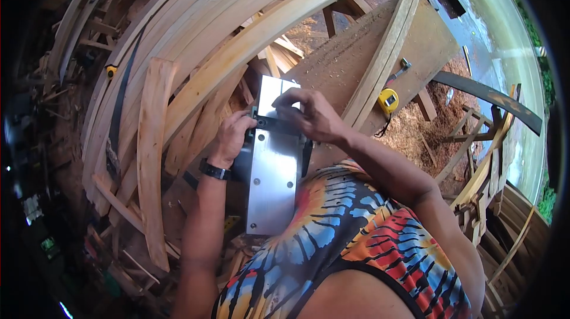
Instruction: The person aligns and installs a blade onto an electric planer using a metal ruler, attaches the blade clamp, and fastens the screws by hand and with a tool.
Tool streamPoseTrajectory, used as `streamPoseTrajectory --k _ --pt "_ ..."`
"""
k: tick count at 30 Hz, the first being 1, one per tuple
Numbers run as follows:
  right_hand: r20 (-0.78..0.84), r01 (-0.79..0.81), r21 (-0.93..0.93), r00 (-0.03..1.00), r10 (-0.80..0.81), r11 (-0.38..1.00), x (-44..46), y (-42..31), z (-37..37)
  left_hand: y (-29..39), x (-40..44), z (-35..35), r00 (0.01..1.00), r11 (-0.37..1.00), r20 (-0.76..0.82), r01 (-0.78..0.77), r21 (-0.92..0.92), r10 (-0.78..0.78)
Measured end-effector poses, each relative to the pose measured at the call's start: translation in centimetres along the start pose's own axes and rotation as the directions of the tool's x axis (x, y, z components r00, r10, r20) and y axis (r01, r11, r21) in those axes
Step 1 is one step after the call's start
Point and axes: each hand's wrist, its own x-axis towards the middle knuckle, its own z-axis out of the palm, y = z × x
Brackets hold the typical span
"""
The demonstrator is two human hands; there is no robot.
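Observation:
In front of my torso lies an electric hand planer (274, 182) with its bright metal sole facing up; several screws show in it. A dark slot with the cutter drum crosses the sole between its short far plate and long near plate. My left hand (233, 135), with a dark watch on the wrist, grips the planer's left edge beside that slot, its fingers curled in. Over the right part of the slot, my right hand (312, 116) has its fingers bent and pinched together. Whatever these fingertips hold, if anything, is hidden.
Long curved timbers (196, 34) are stacked at left. A board (356, 40) at right carries a wooden strip (386, 52), a yellow tape measure (388, 100) and a small metal tool (401, 67). Wood shavings (415, 141) and offcuts cover the ground. Another yellow tape (111, 71) sits far left.

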Motion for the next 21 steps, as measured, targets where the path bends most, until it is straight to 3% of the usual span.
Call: streamPoseTrajectory --k 2,7,13,21 --pt "0.015 0.013 0.009 1.000 -0.013 1.000 0.3 0.7 1.4 -1.3 0.7 -0.2 1.000 1.000 -0.004 -0.008 -0.004 0.008" --pt "0.044 0.167 -0.196 0.986 -0.161 0.966 1.1 1.2 3.0 -2.4 1.2 0.0 1.000 0.997 -0.024 -0.016 -0.070 0.015" --pt "0.111 0.305 -0.307 0.952 -0.285 0.901 1.3 1.3 3.3 -2.5 1.1 -0.1 0.994 0.994 -0.038 -0.106 0.022 0.107" --pt "0.077 0.281 -0.395 0.959 -0.273 0.875 0.8 0.7 3.2 -1.2 0.5 0.1 0.997 0.997 -0.055 -0.049 0.052 0.052"
